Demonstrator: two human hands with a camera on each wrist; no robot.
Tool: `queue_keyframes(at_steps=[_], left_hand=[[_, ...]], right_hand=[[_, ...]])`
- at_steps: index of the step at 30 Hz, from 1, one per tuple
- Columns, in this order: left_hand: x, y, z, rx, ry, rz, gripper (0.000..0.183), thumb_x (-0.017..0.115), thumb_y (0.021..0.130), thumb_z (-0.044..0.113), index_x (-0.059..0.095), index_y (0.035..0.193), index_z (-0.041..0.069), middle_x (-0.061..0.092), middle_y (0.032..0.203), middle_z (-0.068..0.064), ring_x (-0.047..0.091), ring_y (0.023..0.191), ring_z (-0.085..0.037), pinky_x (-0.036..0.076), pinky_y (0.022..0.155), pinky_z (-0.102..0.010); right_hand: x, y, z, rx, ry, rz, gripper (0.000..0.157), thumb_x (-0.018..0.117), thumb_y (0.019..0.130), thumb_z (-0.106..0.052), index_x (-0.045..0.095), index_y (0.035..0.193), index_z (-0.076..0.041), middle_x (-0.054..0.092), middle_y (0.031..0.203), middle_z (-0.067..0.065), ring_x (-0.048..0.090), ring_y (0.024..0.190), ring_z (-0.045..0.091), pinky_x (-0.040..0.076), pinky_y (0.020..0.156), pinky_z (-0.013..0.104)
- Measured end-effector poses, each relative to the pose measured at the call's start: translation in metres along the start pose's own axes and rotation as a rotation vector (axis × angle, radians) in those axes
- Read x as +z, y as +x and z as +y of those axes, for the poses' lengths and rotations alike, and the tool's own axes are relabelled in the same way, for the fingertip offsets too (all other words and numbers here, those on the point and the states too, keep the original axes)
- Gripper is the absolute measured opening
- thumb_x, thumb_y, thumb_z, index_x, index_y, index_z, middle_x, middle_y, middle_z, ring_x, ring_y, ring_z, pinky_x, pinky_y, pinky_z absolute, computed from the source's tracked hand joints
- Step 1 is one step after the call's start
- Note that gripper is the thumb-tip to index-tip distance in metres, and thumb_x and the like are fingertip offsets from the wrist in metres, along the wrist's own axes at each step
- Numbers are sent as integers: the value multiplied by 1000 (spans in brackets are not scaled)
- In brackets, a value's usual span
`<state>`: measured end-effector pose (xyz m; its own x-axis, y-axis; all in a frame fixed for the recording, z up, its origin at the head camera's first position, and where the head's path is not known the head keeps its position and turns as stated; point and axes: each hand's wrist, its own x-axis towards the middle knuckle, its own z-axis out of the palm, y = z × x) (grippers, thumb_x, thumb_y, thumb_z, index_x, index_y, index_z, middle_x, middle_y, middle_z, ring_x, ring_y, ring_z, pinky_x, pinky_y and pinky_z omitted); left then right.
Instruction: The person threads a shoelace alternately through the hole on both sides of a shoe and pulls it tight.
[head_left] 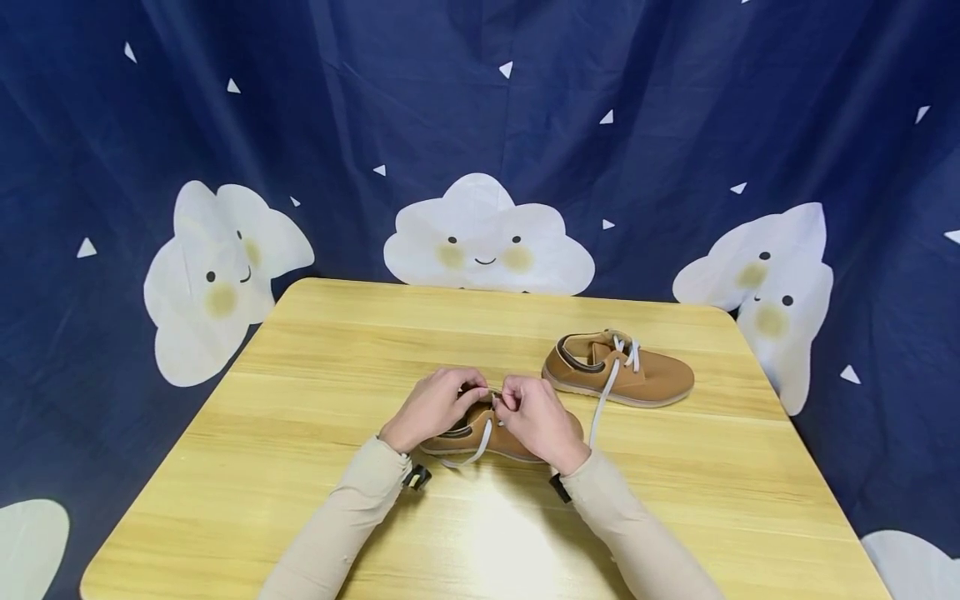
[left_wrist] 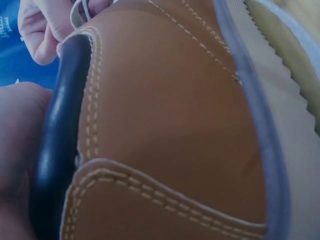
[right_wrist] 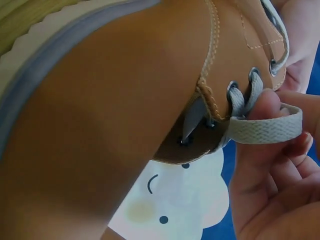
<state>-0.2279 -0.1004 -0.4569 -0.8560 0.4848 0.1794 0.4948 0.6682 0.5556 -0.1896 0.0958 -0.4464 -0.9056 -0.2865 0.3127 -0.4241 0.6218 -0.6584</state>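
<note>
A brown lace-up shoe (head_left: 465,437) with a dark padded collar lies near the middle of the table, toe to the right. My right hand (head_left: 536,417) pinches its flat pale grey shoelace (right_wrist: 265,131) at the eyelets, and the lace bends in a loop around a fingertip. My left hand (head_left: 438,404) is at the shoe's opening, its thumb and forefinger bent toward the tongue, close to the right fingertips. In the left wrist view the collar (left_wrist: 57,135) partly covers that hand; I cannot tell what its fingertips hold. One loose lace end trails down the near side.
A second brown shoe (head_left: 660,379) stands behind and to the right, its laces crossed at the top, one end hanging onto the wooden table (head_left: 300,400). Behind the table hangs a dark blue curtain (head_left: 465,100) with white clouds.
</note>
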Motion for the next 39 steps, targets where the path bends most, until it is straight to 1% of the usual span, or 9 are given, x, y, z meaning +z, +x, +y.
queue_keyframes(at_steps=[7, 12, 16, 20, 24, 28, 32, 35, 39], left_hand=[[0, -1, 1, 1, 12, 10, 12, 65, 103, 27, 75, 101, 23, 75, 94, 9, 64, 81, -5, 55, 75, -32], [0, -1, -1, 4, -18, -13, 11, 65, 103, 27, 74, 103, 21, 75, 95, 8, 64, 80, -5, 54, 73, -29], [0, 0, -2, 28, -89, -50, 14, 65, 103, 24, 73, 110, 16, 76, 102, 3, 69, 91, -9, 57, 83, -32], [-3, 2, -5, 59, -228, -104, 19, 61, 103, 17, 72, 117, 10, 75, 111, -3, 70, 105, -16, 57, 95, -37], [-8, 6, -5, 23, -332, -162, 23, 58, 102, 12, 74, 118, 12, 75, 111, -2, 68, 104, -15, 55, 92, -35], [-9, 9, -5, -33, -367, -185, 27, 55, 100, 8, 76, 117, 12, 76, 108, -2, 66, 96, -14, 53, 86, -31], [-10, 10, -6, -67, -402, -189, 30, 53, 100, 7, 75, 119, 11, 76, 113, -4, 66, 98, -15, 52, 87, -31], [-11, 10, -7, -80, -443, -170, 31, 53, 101, 6, 74, 123, 8, 74, 122, -8, 67, 106, -19, 54, 93, -34], [-16, 11, -8, -106, -508, -118, 31, 55, 101, 5, 70, 129, 2, 70, 131, -14, 69, 114, -30, 57, 98, -39]], right_hand=[[5, -1, 1, -25, -23, 43, 47, 67, 81, 6, 32, 62, -20, 28, 59, -11, 30, 55, 1, 26, 55, 17], [7, 1, 1, -9, -38, 50, 49, 70, 85, 3, 34, 62, -19, 30, 59, -10, 32, 55, 2, 28, 54, 18], [10, 0, 2, 13, -45, 59, 50, 72, 90, 0, 35, 63, -18, 31, 58, -10, 35, 54, 2, 29, 53, 18], [13, -1, 0, 4, -54, 83, 51, 73, 90, 2, 35, 62, -18, 31, 58, -9, 35, 53, 2, 28, 51, 17], [14, -2, -2, -1, -64, 113, 51, 73, 89, 3, 35, 62, -17, 30, 57, -10, 34, 52, 3, 26, 50, 18], [13, -2, -4, 3, -85, 106, 48, 74, 91, -2, 38, 63, -17, 33, 57, -10, 35, 51, 2, 27, 49, 18], [4, -1, -6, 0, -109, 82, 43, 75, 93, -9, 42, 66, -17, 38, 59, -9, 36, 50, 2, 27, 48, 19], [-10, 0, -5, -20, -96, 82, 37, 76, 93, -15, 48, 69, -17, 50, 65, -8, 43, 59, 6, 34, 55, 20], [-32, 4, 7, -20, -45, 5, 19, 77, 94, -28, 65, 88, -13, 70, 90, 1, 57, 79, 17, 48, 73, 31]])
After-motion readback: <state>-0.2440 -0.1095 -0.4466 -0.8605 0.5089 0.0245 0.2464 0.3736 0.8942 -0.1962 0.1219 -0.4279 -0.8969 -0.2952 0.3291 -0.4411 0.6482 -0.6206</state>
